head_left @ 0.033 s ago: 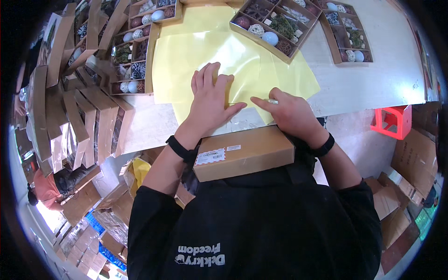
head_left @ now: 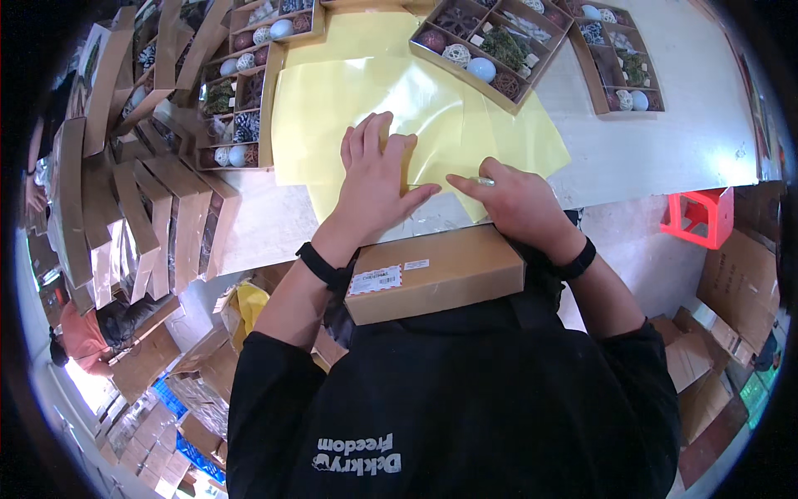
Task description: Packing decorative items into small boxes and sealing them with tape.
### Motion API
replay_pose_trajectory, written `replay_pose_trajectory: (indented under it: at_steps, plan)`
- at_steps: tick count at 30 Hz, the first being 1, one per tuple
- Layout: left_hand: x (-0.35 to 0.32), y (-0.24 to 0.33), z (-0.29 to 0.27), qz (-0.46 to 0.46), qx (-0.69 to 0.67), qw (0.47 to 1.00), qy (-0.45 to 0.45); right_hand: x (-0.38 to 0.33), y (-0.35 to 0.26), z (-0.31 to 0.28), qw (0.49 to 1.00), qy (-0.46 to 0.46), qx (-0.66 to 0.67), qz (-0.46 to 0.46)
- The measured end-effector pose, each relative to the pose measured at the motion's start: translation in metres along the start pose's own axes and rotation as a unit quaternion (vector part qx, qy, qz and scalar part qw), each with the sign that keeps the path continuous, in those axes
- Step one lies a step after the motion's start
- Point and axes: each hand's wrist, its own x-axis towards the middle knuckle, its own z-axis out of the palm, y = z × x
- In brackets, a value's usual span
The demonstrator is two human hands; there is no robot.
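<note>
My left hand (head_left: 371,175) lies on the yellow sheets (head_left: 332,116), its fingers bent a little and its thumb spread toward the right. Just to the right, my right hand (head_left: 519,200) is closed, with the index finger stretched along the lower part of the sheets. A small, pale, shiny thing (head_left: 484,181) pokes out of its grip; its kind cannot be made out. Below both hands a closed brown cardboard box (head_left: 440,270) with a white label rests against my body at the table's edge. Neither hand touches it visibly.
Compartment boxes of balls, pine cones and moss stand at the back middle (head_left: 499,46), back right (head_left: 619,62) and left (head_left: 237,108). Several brown boxes (head_left: 179,200) lean in a row at far left. A red stool (head_left: 700,218) and cartons (head_left: 736,283) are on the right.
</note>
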Motion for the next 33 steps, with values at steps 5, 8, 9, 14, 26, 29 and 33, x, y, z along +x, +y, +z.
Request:
replay_pose_trajectory:
  at_steps: [5, 8, 9, 14, 26, 29, 33]
  plan:
    - [-0.001, -0.004, 0.006, 0.002, 0.003, 1.000, 0.005, 0.005, -0.003, -0.005, 0.999, -0.029, -0.034, 0.002]
    - [-0.001, -0.001, 0.004, -0.002, 0.014, 1.000, -0.002, 0.006, 0.000, -0.003, 1.000, 0.000, -0.005, 0.010]
    - [-0.001, -0.002, 0.003, -0.005, 0.019, 1.000, -0.007, 0.008, 0.000, -0.005, 1.000, 0.001, -0.007, 0.007]
    - [-0.001, -0.002, 0.001, -0.001, 0.008, 1.000, -0.006, 0.014, -0.002, -0.012, 0.984, 0.007, 0.159, 0.080]
    - [-0.002, -0.008, -0.001, 0.022, 0.014, 1.000, 0.004, 0.018, -0.001, -0.015, 0.884, 0.011, 0.421, 0.204]
    - [0.000, -0.015, -0.006, 0.039, 0.016, 0.999, -0.006, 0.020, 0.006, -0.010, 0.806, 0.032, 0.524, 0.272]
    - [-0.006, -0.010, -0.042, 0.013, 0.015, 1.000, -0.021, 0.014, 0.021, -0.006, 0.628, 0.075, 0.724, 0.274]
